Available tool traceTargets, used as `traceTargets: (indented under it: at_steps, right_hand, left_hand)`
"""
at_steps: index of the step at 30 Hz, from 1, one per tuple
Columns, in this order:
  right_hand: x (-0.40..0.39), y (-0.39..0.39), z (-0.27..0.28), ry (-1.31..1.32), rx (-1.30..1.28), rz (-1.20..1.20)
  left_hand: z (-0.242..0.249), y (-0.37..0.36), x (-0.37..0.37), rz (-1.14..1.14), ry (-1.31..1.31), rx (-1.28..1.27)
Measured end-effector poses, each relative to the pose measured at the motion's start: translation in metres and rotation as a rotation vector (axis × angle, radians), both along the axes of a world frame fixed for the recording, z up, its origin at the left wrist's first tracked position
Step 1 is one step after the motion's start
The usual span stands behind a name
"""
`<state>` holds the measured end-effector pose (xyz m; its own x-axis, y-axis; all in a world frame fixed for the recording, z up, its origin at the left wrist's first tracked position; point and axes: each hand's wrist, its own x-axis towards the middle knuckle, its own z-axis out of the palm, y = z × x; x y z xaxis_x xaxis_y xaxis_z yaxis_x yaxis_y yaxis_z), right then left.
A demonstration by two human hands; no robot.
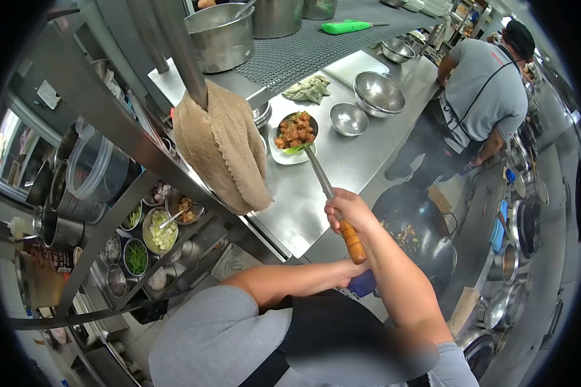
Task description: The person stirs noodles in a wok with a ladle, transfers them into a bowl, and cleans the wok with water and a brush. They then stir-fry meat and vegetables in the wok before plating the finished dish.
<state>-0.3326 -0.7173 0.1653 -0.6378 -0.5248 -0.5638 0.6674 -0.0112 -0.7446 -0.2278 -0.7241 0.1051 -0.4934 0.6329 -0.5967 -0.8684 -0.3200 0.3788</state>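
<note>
My right hand (352, 211) is closed round the ladle's shaft (323, 174), just above its wooden handle (353, 242). The ladle's bowl, heaped with browned food pieces (295, 131), is over a white plate (288, 157) on the steel counter. Green leaves show at the plate's near side. Partly behind my right forearm, my left hand (356, 269) grips a blue cloth (363, 284) at the near side of a dark wok (410, 219). Bits of food lie in the wok.
Metal bowls (349, 119) and a crumpled cloth (308, 89) sit on the counter (297, 213). A brown towel (216, 151) hangs from the shelf post. Ingredient containers (160, 231) stand at left. Another person (490, 87) stands at upper right, beside the stove line.
</note>
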Motion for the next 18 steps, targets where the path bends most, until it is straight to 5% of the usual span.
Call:
traceTargets:
  at_steps: [8, 14, 16, 18]
  right_hand:
    - [0.012, 0.004, -0.012, 0.353, 0.445, 0.141]
    - [0.014, 0.008, -0.012, 0.546, 0.756, 0.247]
    - [0.015, 0.009, -0.029, 0.91, 0.921, 0.273]
    - [0.013, 0.012, -0.029, 0.903, 0.954, 0.301]
  left_hand:
    - [-0.061, 0.002, 0.003, -0.077, -0.037, 0.081]
    - [-0.068, 0.003, 0.003, -0.035, -0.007, 0.063]
    - [-0.071, 0.003, 0.004, -0.045, 0.016, 0.069]
    - [-0.064, -0.001, 0.003, -0.054, 0.041, 0.076]
